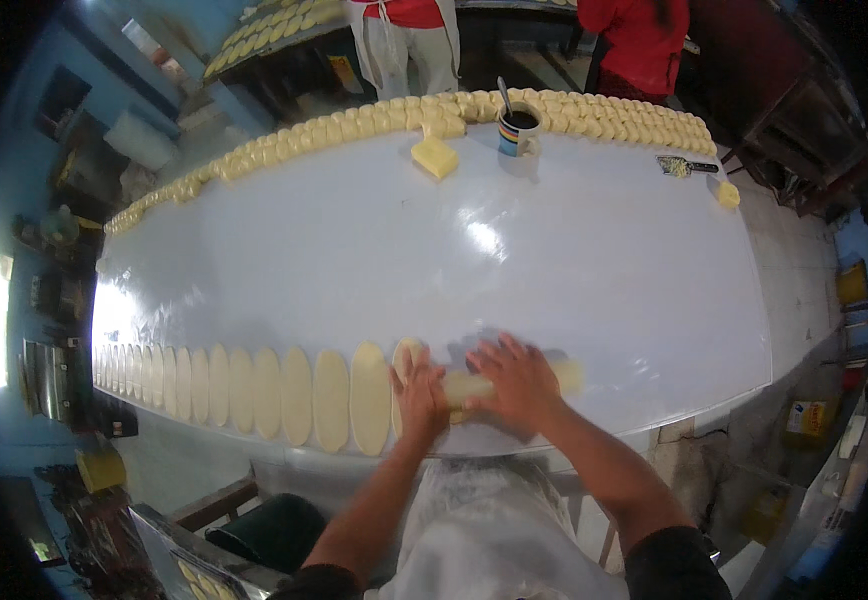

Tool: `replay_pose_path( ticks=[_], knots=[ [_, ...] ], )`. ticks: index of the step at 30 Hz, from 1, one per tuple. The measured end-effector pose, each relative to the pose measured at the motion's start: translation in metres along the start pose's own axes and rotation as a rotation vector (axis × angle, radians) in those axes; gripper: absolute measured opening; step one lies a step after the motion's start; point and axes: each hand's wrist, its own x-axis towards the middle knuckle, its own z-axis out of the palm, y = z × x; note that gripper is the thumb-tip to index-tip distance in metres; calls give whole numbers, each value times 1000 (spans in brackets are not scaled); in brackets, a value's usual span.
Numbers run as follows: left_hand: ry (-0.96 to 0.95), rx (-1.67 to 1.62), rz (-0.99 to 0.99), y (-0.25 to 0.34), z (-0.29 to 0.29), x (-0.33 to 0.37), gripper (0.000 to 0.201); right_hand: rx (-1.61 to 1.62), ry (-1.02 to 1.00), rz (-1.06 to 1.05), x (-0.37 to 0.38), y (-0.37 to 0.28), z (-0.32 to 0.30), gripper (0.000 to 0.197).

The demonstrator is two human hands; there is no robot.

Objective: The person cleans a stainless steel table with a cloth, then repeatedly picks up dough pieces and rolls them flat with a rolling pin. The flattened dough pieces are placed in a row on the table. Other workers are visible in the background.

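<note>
Both my palms press flat on a rolling pin (pixel 564 376) lying across the near edge of a glossy white table (pixel 434 260). My left hand (pixel 418 396) sits beside my right hand (pixel 510 380), fingers spread over the pin. Under the pin a pale dough piece (pixel 406 352) is partly hidden. To its left runs a row of several flattened oval dough pieces (pixel 254 392) along the table's near edge.
A long row of unrolled dough lumps (pixel 374 122) lines the far edge. A block of butter (pixel 435 156), a striped mug with a spoon (pixel 517 130), a scraper (pixel 687 166) and a small dough bit (pixel 728 193) lie near it. Two people in red tops stand beyond the table.
</note>
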Motion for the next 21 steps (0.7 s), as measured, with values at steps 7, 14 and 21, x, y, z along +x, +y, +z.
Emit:
replay_pose_path(
  ticks=[7,14,21],
  knots=[
    [100,126,96,-5,6,46,44,-9,-55,151,38,12,1,71],
    [218,155,113,6,-23,124,44,152,49,341,91,22,-22,66],
    [99,266,16,25,-13,86,46,-58,154,127,4,-17,31,59]
  ],
)
